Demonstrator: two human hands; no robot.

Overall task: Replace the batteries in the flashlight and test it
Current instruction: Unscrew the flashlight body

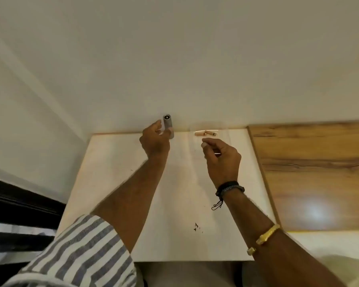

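A grey cylindrical flashlight (167,125) stands upright at the far edge of the pale table (184,183), against the wall, with its open end up. My left hand (154,139) holds it low down, thumb across the front and forefinger to its left. Two copper-coloured batteries (205,133) lie by the wall to the right of the flashlight. My right hand (221,156) hovers just in front of them, fingers loosely curled, forefinger pointing left, with nothing plainly in it.
A white wall (174,59) rises directly behind the table. A glossy wooden surface (311,172) adjoins the table on the right. Small dark specks (196,226) lie near the table's front edge. Dark window bars (19,206) are at the lower left.
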